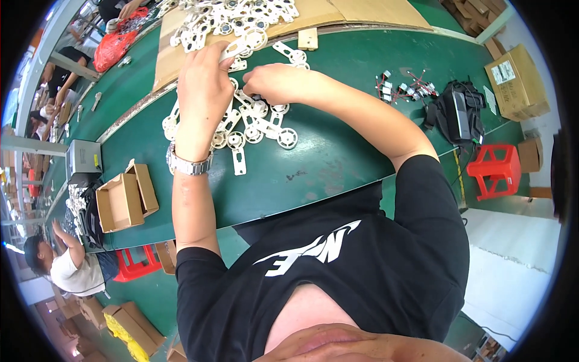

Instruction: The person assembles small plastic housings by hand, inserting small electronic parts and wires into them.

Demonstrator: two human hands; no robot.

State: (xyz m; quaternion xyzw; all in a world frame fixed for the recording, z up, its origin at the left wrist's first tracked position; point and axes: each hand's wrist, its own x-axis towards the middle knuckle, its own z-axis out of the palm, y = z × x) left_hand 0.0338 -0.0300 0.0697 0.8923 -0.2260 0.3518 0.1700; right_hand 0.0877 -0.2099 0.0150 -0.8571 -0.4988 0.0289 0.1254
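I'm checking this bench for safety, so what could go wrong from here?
The metal watch below the left hand might catch on loose white parts nearby. The overlapping heap on the cardboard could slide if bumped.

White lettering (329, 250) on black shirt (398, 265)
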